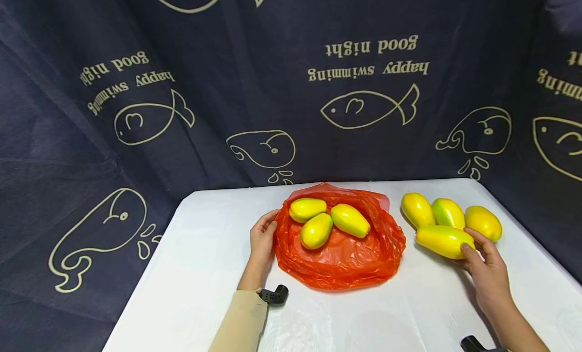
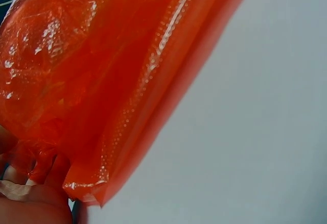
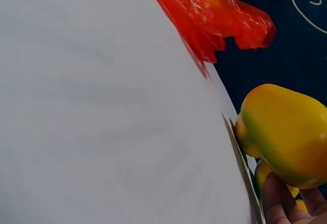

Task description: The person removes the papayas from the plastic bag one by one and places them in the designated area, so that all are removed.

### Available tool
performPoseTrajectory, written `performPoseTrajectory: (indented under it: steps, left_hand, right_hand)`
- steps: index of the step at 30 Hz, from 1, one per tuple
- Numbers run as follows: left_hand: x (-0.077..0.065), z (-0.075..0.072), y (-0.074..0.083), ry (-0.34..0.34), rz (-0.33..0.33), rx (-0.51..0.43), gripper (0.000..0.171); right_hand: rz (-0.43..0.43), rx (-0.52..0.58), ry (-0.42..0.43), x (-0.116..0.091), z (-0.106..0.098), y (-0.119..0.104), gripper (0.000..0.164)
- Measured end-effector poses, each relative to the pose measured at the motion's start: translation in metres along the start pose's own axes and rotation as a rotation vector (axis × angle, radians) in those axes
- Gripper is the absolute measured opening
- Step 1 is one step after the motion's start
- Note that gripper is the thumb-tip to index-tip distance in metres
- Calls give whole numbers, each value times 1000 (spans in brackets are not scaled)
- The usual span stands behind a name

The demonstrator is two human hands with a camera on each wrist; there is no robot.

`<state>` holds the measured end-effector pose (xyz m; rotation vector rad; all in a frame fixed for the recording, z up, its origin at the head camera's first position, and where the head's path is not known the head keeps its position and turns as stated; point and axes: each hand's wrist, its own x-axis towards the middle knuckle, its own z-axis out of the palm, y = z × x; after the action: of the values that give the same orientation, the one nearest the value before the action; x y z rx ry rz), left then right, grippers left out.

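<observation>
A red plastic bag point(image 1: 341, 263) lies spread with its mouth facing up, and three yellow-green papayas point(image 1: 317, 231) rest in it. My left hand point(image 1: 262, 238) grips the bag's left rim; in the left wrist view the thin red film point(image 2: 127, 81) passes between thumb and fingers. To the right of the bag, my right hand point(image 1: 488, 266) holds a long yellow papaya point(image 1: 443, 241) by its right end, thumb on the near side. The right wrist view shows that papaya point(image 3: 286, 134) large, with fingertips point(image 3: 276, 191) against its lower side.
Three more papayas point(image 1: 447, 213) sit close together behind the held one, at the right of the white table point(image 1: 182, 271). A dark curtain point(image 1: 282, 89) with fish and whale drawings hangs behind the table's far edge. Black wrist devices point(image 1: 275, 294) show on both arms.
</observation>
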<state>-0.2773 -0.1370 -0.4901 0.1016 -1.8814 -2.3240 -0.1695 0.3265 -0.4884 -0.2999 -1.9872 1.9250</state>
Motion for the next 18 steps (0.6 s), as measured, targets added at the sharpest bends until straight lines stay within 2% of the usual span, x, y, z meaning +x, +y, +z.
performPoseTrajectory:
  steps: [6, 11, 18]
  left_hand:
    - [1, 1, 1, 8, 10, 12, 32]
    - [1, 1, 2, 12, 12, 16, 32]
    - [1, 1, 0, 11, -1, 0, 32]
  right_hand:
    - [11, -15, -24, -1, -7, 3, 45]
    - [45, -57, -7, 1, -7, 6, 45]
    - [55, -58, 14, 1, -8, 7, 45]
